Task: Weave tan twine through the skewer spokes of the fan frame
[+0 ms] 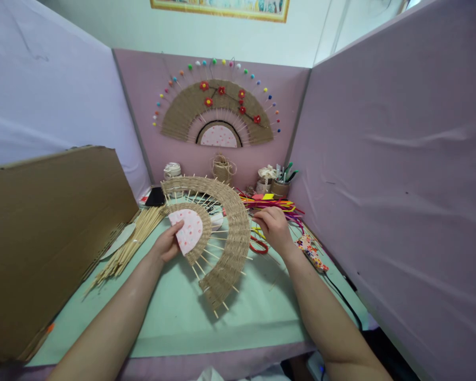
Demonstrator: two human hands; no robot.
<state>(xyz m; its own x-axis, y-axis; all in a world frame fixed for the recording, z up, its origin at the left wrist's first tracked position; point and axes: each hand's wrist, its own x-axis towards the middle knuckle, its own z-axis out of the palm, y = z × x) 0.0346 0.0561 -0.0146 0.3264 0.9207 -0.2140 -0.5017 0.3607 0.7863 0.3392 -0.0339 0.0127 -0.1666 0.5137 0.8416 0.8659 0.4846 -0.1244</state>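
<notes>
My left hand (170,243) grips a half-round woven fan (236,222) by its flat centre, thumb on the white patch with pink spots (186,230). The fan is tilted above the table, its twine band woven over thin sticks whose ends poke out past the outer edge. Just right of that edge, my right hand (275,227) is closed in a pinch. What sits between its fingertips is too small to make out. Below this hand lie red-handled scissors (259,245), partly hidden by the fan.
On the left are a bundle of thin sticks (129,246) and a cardboard panel (51,238). Colourful pipe cleaners (289,206), a twine spool (222,169) and a pen jar (281,188) stand behind. A flowered fan (182,114) hangs on the back panel. A floral-covered item (312,251) with a cable lies right.
</notes>
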